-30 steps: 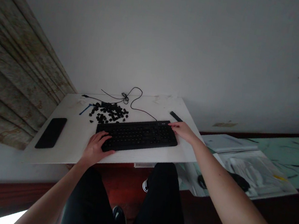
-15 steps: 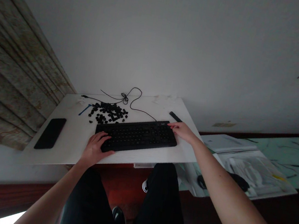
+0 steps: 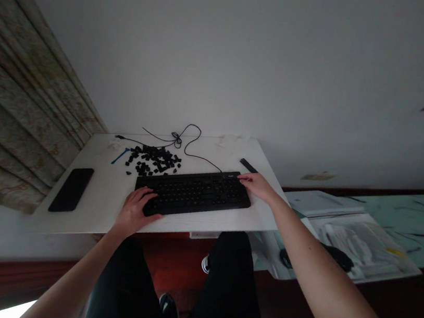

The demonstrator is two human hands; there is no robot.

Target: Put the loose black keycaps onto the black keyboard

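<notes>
A black keyboard (image 3: 195, 193) lies slightly slanted on the white table (image 3: 107, 202), with many of its keys off. My left hand (image 3: 137, 206) holds its left end, fingers over the top and thumb along the front edge. At the back right corner, my right hand (image 3: 258, 185) has its fingers pressed together over the upper keys; whatever they pinch is too small to make out. Loose black keycaps (image 3: 156, 159) are heaped behind the keyboard's left half. Beside the heap is a thin blue tool (image 3: 120, 155).
A black phone (image 3: 71, 189) lies at the table's left side. The keyboard's cable (image 3: 199, 139) loops along the back. Behind my right hand is a dark narrow strip (image 3: 248, 165). A curtain (image 3: 26, 101) hangs left; plastic-wrapped items (image 3: 358, 243) sit lower right.
My right fingertips have shifted very slightly left at the keyboard's corner. My left hand and the keyboard stay where they were.
</notes>
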